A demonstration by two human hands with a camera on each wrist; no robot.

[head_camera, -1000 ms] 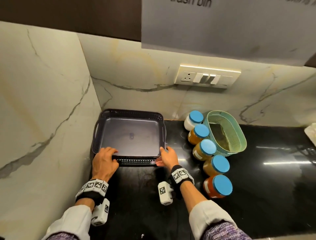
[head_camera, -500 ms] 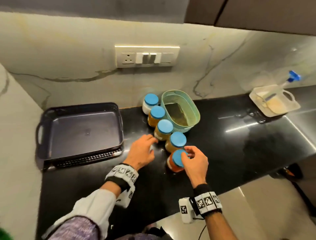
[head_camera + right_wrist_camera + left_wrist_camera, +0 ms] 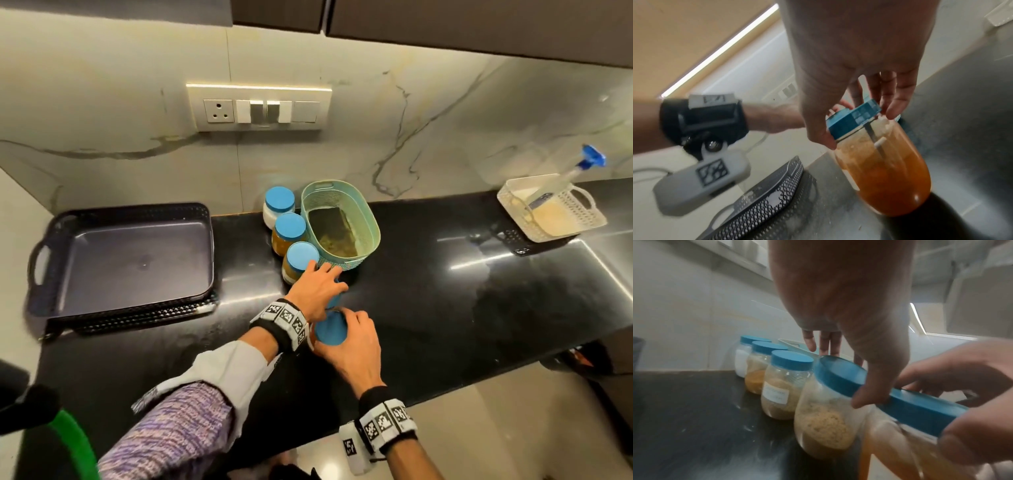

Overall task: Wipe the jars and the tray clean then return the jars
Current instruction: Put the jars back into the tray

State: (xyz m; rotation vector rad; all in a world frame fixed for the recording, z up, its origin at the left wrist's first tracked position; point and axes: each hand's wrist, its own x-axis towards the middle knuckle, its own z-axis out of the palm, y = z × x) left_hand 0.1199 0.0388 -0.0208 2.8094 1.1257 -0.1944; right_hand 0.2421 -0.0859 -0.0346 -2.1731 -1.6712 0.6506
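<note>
The dark purple tray (image 3: 68, 308) sits at the counter's left with nothing in it. A row of blue-lidded jars runs beside it: a white jar (image 3: 279, 202), an amber jar (image 3: 290, 226) and a beige jar (image 3: 301, 257). My left hand (image 3: 325, 284) reaches over the fourth jar (image 3: 824, 423), which holds beige grains, with thumb and fingers around its lid. My right hand (image 3: 337, 330) grips the blue lid (image 3: 855, 120) of the nearest jar, the orange jar (image 3: 885, 175), which is tilted. In the head view the fourth jar is mostly hidden under my left hand.
A green oval basket (image 3: 371, 226) with a dark sponge stands right behind the jars, touching distance from my left fingers. A white basket (image 3: 582, 219) with a spray bottle is far right. A switch panel (image 3: 258, 108) is on the wall. The counter edge runs close below my right wrist.
Both hands left the tray's front edge and moved right to the two nearest jars. The view swung right, and the hands now hold the lids.
</note>
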